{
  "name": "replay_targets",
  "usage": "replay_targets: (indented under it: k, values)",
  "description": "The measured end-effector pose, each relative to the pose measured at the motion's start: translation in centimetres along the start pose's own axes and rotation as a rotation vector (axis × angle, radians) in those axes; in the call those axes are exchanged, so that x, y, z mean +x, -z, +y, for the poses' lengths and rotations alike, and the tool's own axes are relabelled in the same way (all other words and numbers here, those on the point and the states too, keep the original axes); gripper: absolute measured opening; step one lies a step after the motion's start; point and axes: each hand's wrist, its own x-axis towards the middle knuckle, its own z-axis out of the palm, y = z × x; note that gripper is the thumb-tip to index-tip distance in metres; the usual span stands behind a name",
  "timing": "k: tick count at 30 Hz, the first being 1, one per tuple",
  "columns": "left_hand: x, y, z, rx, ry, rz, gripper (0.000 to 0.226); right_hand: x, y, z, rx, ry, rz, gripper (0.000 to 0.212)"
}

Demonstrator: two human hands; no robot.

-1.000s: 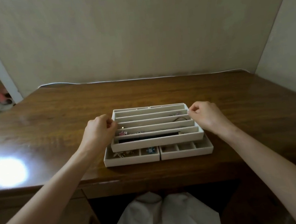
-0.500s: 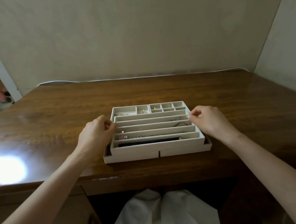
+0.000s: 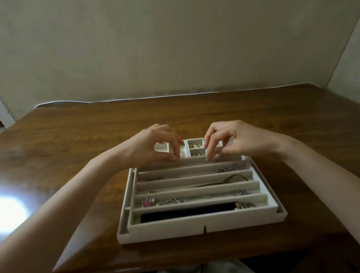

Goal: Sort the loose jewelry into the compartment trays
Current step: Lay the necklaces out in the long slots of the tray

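Jewelry (image 3: 191,198): every piece in view lies inside a white tray compartment, at the near middle of the wooden table (image 3: 65,147).
Lower trays (image 3: 162,234): two side by side at the near edge, with a seam in the front wall. They are largely covered.
Slotted tray (image 3: 193,220): stacked on the lower trays, with long slots running left to right.
Nearest slot: black band (image 3: 186,212), with a metal piece at its right end.
Second slot: pink star charm (image 3: 147,202) and silver chain (image 3: 213,194).
Third slot: dark cord (image 3: 233,177).
Fourth slot: small silver pieces (image 3: 224,169) toward the right end.
Left hand (image 3: 153,147): fingers curled, tips meeting the thumb at the slotted tray's far rim. I cannot tell whether it grasps the rim, a piece, or nothing.
Right hand (image 3: 236,140): same posture at the far rim. What it grasps, if anything, cannot be told.
Small-cell trays (image 3: 193,139): exposed beyond the slotted tray. Gold pieces (image 3: 194,146) fill the middle cells, and a left cell (image 3: 160,147) looks empty.
Progress: judged nearly complete, since the long items and the small items each have their own cells.
Remaining: probably final placement near the far rim and squaring the stack.
Writing: no brand, label or text is readable on any tray or piece.
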Motion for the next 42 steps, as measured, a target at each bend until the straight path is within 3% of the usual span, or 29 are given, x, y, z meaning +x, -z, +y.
replay_targets:
  k: [4,8,13,20,23,26,30,33,36,42]
  values:
    - [1.3,0.4,-1.3,-0.062,-0.034,-0.132,0.008,1.4,1.2,0.7,0.062,-0.007,-0.165,0.023]
    - [1.1,0.3,-2.1,-0.126,-0.057,-0.122,0.011,1.4,1.4,0.8,0.003,-0.019,-0.249,0.027]
    - [0.0,0.1,-2.3,-0.170,-0.045,-0.077,0.016,0.8,0.5,0.7,-0.227,0.045,-0.214,0.024]
    - [-0.1,-0.5,-1.6,-0.204,-0.008,-0.032,0.014,0.4,0.2,1.2,-0.266,0.145,-0.102,0.019]
    - [0.0,-0.8,-1.1,-0.245,0.033,-0.015,0.020,0.4,0.4,1.2,-0.153,0.182,-0.015,0.006]
    - [0.0,-1.0,-0.3,-0.325,0.061,-0.002,0.031,0.5,0.4,0.4,0.109,0.193,0.113,0.016]
    - [0.1,-1.4,0.8,-0.474,0.073,0.036,0.035,1.2,-0.6,-1.0,0.450,0.162,0.168,0.011]
    - [0.1,-1.9,1.3,-0.456,0.061,0.067,0.026,1.7,-1.2,-1.5,0.611,0.131,0.193,0.011]
    - [0.2,-2.1,1.1,-0.418,0.074,0.127,0.021,1.7,-0.9,-1.4,0.642,0.110,0.217,0.015]
    - [0.3,-1.7,0.7,-0.606,0.134,0.286,0.020,0.8,0.4,-0.5,0.518,0.054,0.215,0.029]
